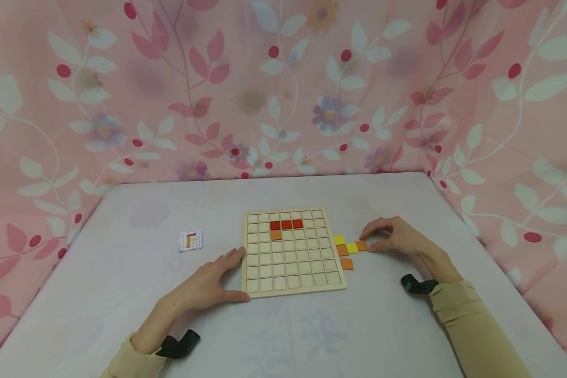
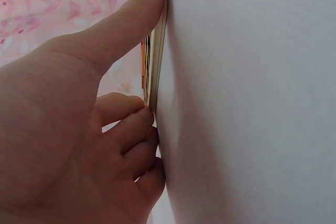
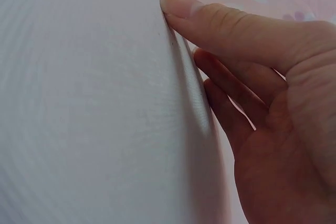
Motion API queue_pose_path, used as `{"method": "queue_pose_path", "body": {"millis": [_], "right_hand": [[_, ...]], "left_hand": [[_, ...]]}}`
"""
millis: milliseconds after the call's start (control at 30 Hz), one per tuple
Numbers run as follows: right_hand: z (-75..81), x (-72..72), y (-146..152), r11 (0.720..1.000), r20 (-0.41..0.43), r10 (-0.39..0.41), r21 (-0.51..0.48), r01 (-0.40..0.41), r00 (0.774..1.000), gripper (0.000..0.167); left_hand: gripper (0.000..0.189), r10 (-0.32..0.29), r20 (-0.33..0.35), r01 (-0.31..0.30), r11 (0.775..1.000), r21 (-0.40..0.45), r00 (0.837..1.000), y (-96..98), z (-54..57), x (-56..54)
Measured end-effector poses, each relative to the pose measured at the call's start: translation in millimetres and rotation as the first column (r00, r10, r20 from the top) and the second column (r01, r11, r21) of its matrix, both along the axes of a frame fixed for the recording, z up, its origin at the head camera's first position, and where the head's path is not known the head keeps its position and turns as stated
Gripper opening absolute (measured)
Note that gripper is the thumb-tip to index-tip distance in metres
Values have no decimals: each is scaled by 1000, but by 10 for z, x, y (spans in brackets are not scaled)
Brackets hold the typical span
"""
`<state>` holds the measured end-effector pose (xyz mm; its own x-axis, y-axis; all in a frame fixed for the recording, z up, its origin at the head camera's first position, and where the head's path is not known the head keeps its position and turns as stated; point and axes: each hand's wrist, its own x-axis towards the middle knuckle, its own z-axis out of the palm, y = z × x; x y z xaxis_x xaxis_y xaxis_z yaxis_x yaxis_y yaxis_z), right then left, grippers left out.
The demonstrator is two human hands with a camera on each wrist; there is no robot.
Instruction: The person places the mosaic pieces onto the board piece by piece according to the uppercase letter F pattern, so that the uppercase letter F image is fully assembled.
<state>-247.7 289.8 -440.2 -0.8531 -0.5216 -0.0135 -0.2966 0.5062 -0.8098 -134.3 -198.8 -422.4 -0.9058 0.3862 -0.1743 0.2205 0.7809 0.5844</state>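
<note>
A square wooden grid board (image 1: 290,294) lies on the table, with three red tiles (image 1: 286,224) in a row and an orange tile (image 1: 276,235) below the leftmost one. My left hand (image 1: 203,283) rests at the board's left side, fingertips on the left edge and thumb at the near left corner. In the left wrist view the thumb (image 2: 126,30) lies along the board's rim. Right of the board, my right hand (image 1: 399,236) pinches the outermost loose orange tile (image 1: 361,245) between thumb and index finger. The right wrist view shows the thumb (image 3: 210,19) against that tile's edge.
Beside the board's right edge lie two yellow tiles (image 1: 352,248) and more orange tiles (image 1: 347,264). A small printed grid card (image 1: 191,240) with a coloured pattern lies left of the board. A floral cloth (image 1: 283,94) hangs behind the white-covered table (image 1: 312,336).
</note>
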Motion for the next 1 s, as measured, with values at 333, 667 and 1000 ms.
{"method": "queue_pose_path", "body": {"millis": [333,667,1000], "right_hand": [[-11,3,-14,1000,-43,-4,12,5,999,25],[2,3,-48,997,-43,-49,55,52,998,23],[1,9,-62,995,-49,-76,67,79,996,22]], "left_hand": [[106,3,4,-3,1000,2,1000,-1,1,3],[106,-2,-7,2,1000,3,1000,2,-7,2],[106,-4,-8,5,1000,11,1000,-4,-16,1]]}}
